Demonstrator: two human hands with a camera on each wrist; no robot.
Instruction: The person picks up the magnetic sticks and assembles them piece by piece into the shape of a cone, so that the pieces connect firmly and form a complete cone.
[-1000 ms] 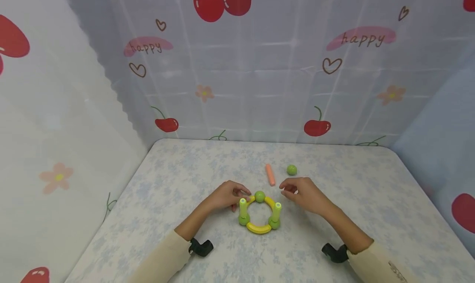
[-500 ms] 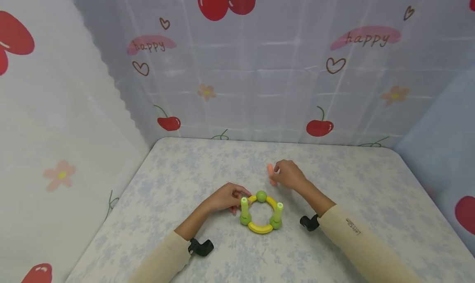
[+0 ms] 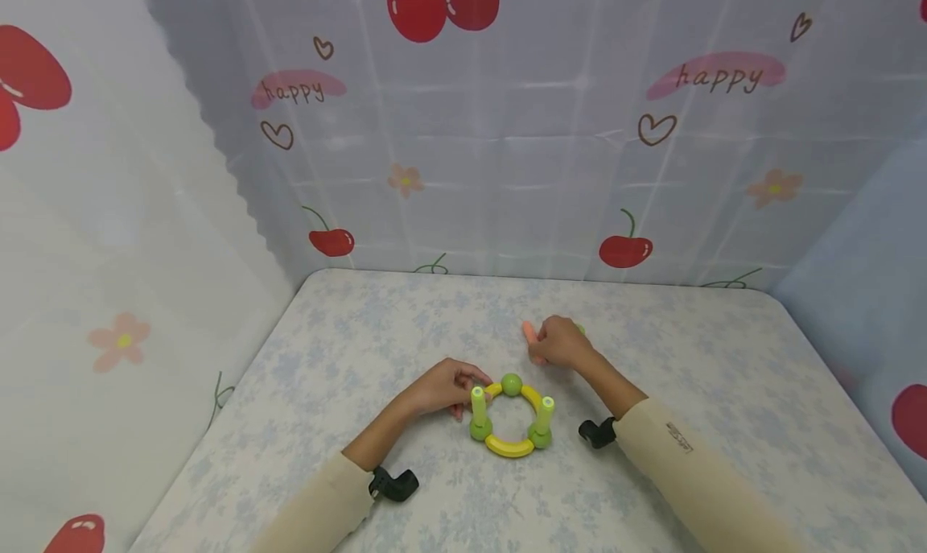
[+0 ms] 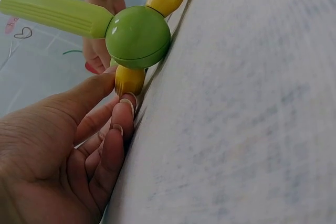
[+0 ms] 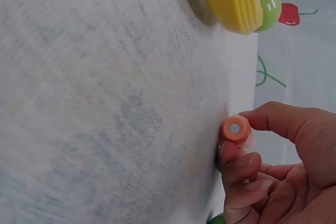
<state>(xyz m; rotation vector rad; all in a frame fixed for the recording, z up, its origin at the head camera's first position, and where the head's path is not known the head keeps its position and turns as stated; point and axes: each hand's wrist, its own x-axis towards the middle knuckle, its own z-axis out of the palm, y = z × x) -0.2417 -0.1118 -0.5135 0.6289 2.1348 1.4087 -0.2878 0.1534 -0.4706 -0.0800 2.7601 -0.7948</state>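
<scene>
A ring of yellow curved pieces (image 3: 510, 447) and green balls (image 3: 511, 385) lies flat on the table. Two light green rods (image 3: 479, 406) stand up from its nearer balls. My left hand (image 3: 445, 385) is at the ring's left side; in the left wrist view its thumb and fingers pinch a yellow piece (image 4: 129, 81) just below a green ball (image 4: 137, 38). Beyond the ring, my right hand (image 3: 563, 344) pinches an orange rod (image 3: 529, 330) between thumb and fingers. The rod's round end (image 5: 229, 129), with a grey disc at its centre, faces the right wrist camera.
A loose green ball (image 3: 581, 329) peeks out from behind the right hand, mostly hidden. The pale blue-patterned table (image 3: 376, 319) ends at a back curtain (image 3: 492, 175) printed with cherries, and another curtain (image 3: 145, 239) hangs along the left side.
My right hand has moved away from beside the ring to the orange rod and pinched it, covering most of the loose green ball. My left hand stays at the ring.
</scene>
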